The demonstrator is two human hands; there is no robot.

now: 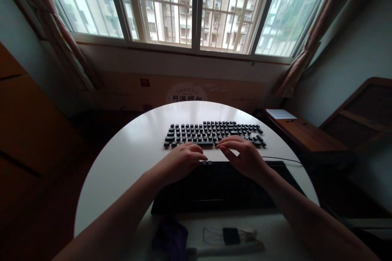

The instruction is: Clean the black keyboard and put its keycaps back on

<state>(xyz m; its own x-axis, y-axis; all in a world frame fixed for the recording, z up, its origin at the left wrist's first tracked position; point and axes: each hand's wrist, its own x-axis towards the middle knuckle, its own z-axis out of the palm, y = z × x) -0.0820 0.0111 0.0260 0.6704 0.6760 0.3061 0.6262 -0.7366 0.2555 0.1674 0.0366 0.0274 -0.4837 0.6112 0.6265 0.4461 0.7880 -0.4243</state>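
Loose black keycaps point(196, 132) lie on the white table in rows, in the layout of a keyboard. Nearer to me is a dark keyboard base point(211, 191), with a few small keycaps point(207, 163) at its far edge. My left hand point(186, 157) hovers between the base and the lowest row, fingers bent and apart, thumb stretched toward the few keycaps; it holds nothing that I can see. With thumb and fingertips close together, my right hand point(240, 153) is at a keycap point(216, 144) in the lowest row, right of the long space bar keycap point(204, 144).
The round white table point(116, 167) carries a cable point(283, 158) at the right of the base. Near me lie a purple cloth point(171, 238) and a small dark square item point(231, 236) with wire-like pieces. A wooden chair point(309, 130) with a paper point(281, 114) stands at right.
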